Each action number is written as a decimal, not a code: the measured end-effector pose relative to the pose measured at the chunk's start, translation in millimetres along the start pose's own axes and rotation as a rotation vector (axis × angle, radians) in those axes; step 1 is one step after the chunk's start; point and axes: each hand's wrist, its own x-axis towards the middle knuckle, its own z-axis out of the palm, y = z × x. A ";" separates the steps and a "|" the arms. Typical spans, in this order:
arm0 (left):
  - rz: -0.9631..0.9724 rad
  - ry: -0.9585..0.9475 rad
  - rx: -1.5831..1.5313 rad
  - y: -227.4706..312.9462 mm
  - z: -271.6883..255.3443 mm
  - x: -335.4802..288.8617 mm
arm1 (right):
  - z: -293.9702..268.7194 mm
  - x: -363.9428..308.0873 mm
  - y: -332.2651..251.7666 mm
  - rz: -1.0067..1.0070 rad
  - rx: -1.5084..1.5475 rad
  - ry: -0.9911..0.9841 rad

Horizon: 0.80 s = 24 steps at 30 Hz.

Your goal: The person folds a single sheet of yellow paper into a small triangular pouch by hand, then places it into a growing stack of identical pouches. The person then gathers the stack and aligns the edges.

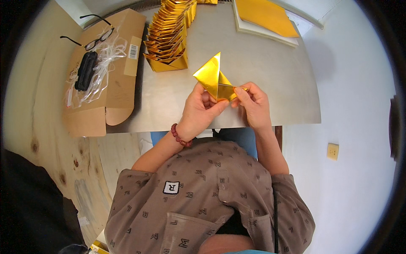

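A sheet of shiny gold paper (208,75), folded into pointed triangular flaps, is held above the near part of the metal table. My left hand (198,108) grips its lower left side, thumb along the bottom edge and fingers behind it. With thumb and fingers pinched together, my right hand (253,101) holds the paper's right-hand point. One tall flap stands up toward the far side. Beyond my left hand lies a long row of nested folded gold paper pieces (167,42), reaching to the table's far edge.
A cardboard box (120,91) at the left carries eyeglasses (99,39), a black case (86,71) and tangled clear plastic strips (103,63). Flat gold sheets (266,16) lie on a white stack (258,31) at the far right of the metal table (292,93). A white wall borders the right.
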 end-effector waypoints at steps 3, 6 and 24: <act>-0.104 0.013 -0.010 2.6 -0.6 2.3 | 3.8 -0.1 2.8 -0.062 0.041 0.001; 0.006 0.051 -0.022 10.9 -8.5 6.3 | -0.8 -0.8 -0.2 -0.072 -0.020 0.003; -0.017 0.092 -0.026 25.9 -7.2 25.8 | 19.1 -0.2 10.7 -0.271 -0.224 0.242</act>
